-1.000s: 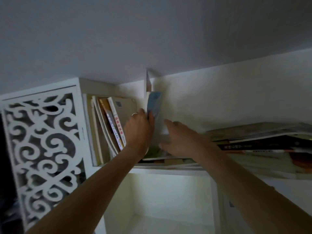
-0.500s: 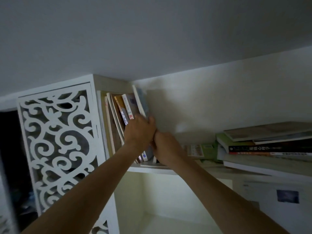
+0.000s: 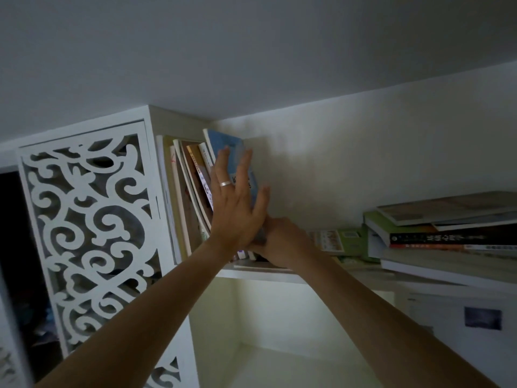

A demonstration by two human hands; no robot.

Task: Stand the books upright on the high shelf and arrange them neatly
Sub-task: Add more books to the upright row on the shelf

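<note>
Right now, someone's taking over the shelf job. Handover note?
Left hand: open, flat against the blue-covered book, pressing it to the leaning row of upright books.
Right hand: at the blue book's base; grip hidden.
Done: row stands by the white fretwork panel, tilted.
Left: straighten it; stand up the flat stack of books at the right of the white high shelf.

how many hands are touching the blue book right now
2. The left hand presses flat with straight fingers against the cover of the blue book. The right hand is at its lower edge by the shelf; its fingers are hidden, so the grip is unclear.
</note>
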